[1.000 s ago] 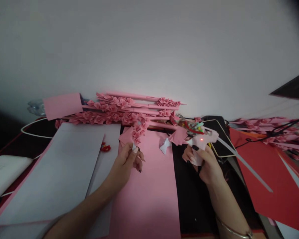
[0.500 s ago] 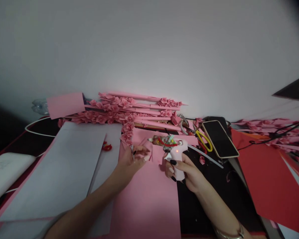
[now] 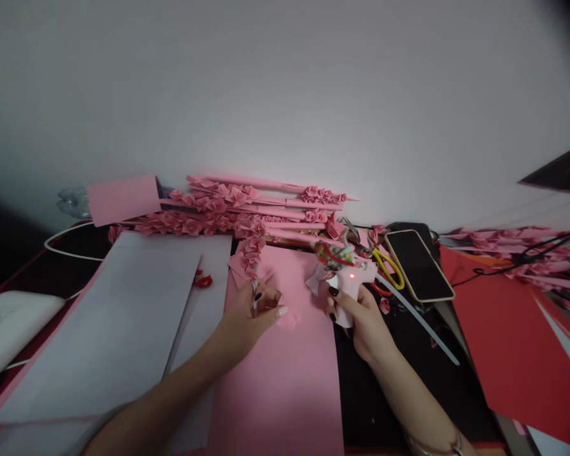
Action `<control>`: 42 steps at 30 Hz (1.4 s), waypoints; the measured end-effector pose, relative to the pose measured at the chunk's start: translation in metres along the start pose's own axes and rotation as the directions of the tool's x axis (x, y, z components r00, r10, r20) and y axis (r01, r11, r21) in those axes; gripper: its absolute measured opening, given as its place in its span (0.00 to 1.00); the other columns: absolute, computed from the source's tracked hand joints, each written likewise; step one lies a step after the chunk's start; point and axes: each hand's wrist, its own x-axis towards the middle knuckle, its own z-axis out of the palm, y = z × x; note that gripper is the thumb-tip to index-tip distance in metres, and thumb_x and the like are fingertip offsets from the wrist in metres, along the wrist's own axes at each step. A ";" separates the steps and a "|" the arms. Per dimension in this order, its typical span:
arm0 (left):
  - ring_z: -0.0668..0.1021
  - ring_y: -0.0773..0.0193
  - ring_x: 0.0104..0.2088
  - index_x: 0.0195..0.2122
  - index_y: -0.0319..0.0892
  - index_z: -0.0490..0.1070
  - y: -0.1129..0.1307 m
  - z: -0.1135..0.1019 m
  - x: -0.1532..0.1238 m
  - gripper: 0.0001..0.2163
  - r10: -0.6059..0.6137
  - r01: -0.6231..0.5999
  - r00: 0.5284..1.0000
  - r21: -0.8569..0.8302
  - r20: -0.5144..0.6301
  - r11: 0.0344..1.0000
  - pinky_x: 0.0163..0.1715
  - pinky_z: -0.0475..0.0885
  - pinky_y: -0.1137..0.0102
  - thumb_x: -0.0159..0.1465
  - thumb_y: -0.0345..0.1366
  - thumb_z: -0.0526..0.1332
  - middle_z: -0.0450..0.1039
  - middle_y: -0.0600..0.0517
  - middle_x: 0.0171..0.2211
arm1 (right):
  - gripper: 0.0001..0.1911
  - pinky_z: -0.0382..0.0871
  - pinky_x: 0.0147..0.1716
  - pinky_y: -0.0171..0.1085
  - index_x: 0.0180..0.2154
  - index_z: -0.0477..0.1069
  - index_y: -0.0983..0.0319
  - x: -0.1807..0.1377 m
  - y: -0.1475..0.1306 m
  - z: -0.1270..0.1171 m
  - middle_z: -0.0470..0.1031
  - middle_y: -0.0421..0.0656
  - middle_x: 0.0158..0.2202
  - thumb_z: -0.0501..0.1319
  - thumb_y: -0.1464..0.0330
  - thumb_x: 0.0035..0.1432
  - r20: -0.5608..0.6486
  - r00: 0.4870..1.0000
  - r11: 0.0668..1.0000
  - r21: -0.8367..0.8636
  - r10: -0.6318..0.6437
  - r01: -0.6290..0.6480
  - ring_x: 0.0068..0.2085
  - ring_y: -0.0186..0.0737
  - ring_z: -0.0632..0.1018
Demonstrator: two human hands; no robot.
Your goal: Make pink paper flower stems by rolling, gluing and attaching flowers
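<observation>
My right hand (image 3: 356, 313) is wrapped around the handle of a pale glue gun (image 3: 361, 272) with a lit red light. Its nozzle end, beside a cluttered red and green patch, points up and left, and a long translucent glue stick (image 3: 422, 323) sticks out behind. My left hand (image 3: 256, 310) has its fingers closed at the lower end of a pink paper flower stalk (image 3: 251, 244), where a thin pale stem shows between them. Whether a small paper piece is also pinched there is hidden. Both hands are over a pink paper sheet (image 3: 285, 386), apart from each other.
Several pink paper flower stalks (image 3: 213, 197) lie along the wall. Yellow-handled pliers (image 3: 389, 269) and a phone (image 3: 418, 265) are at the right, near red paper (image 3: 498, 335). White sheets (image 3: 109, 316) and a white device (image 3: 19, 329) lie left.
My right hand has drawn the glue gun rightward, away from my left hand, and its nozzle has tilted up. The flower stalk has shifted slightly right and up.
</observation>
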 end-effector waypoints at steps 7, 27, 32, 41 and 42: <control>0.64 0.71 0.25 0.24 0.45 0.48 -0.007 0.005 0.002 0.15 0.050 -0.048 0.999 0.081 -0.013 0.996 0.27 0.63 0.73 0.50 0.34 0.60 0.56 0.60 0.24 | 0.17 0.65 0.22 0.29 0.34 0.75 0.63 -0.006 0.000 0.013 0.79 0.42 0.30 0.73 0.69 0.38 -0.048 0.999 0.993 -0.114 0.011 -0.016 0.28 0.35 0.75; 0.72 0.67 0.29 0.25 0.42 0.59 0.003 0.006 -0.003 0.08 0.052 -0.057 0.997 0.081 0.065 0.995 0.32 0.71 0.69 0.52 0.32 0.62 0.65 0.56 0.26 | 0.16 0.67 0.22 0.34 0.31 0.73 0.67 0.048 -0.033 -0.036 0.74 0.40 0.25 0.71 0.69 0.37 -0.561 0.646 0.852 -0.410 -0.518 0.326 0.22 0.34 0.73; 0.71 0.68 0.29 0.24 0.42 0.60 0.004 0.006 -0.003 0.08 0.049 -0.056 0.996 0.085 0.081 0.995 0.31 0.70 0.70 0.53 0.32 0.61 0.64 0.57 0.25 | 0.18 0.69 0.24 0.36 0.35 0.74 0.69 0.063 -0.042 -0.056 0.75 0.43 0.28 0.70 0.67 0.39 -0.517 0.639 0.797 -0.538 -0.569 0.274 0.27 0.39 0.75; 0.72 0.68 0.28 0.27 0.42 0.58 0.000 0.004 -0.002 0.08 0.027 -0.027 1.000 0.043 -0.004 0.999 0.31 0.71 0.68 0.55 0.35 0.60 0.65 0.56 0.27 | 0.12 0.71 0.27 0.38 0.32 0.74 0.67 0.047 -0.034 -0.059 0.74 0.42 0.27 0.68 0.67 0.45 -0.490 0.556 0.727 -0.583 -0.671 0.364 0.28 0.40 0.75; 0.72 0.68 0.27 0.27 0.43 0.57 0.000 0.004 -0.002 0.09 0.021 -0.021 1.000 0.023 -0.018 1.000 0.31 0.72 0.67 0.55 0.36 0.60 0.65 0.56 0.27 | 0.12 0.72 0.30 0.40 0.32 0.73 0.67 0.043 -0.035 -0.055 0.75 0.42 0.29 0.67 0.66 0.46 -0.476 0.545 0.714 -0.569 -0.690 0.408 0.30 0.40 0.76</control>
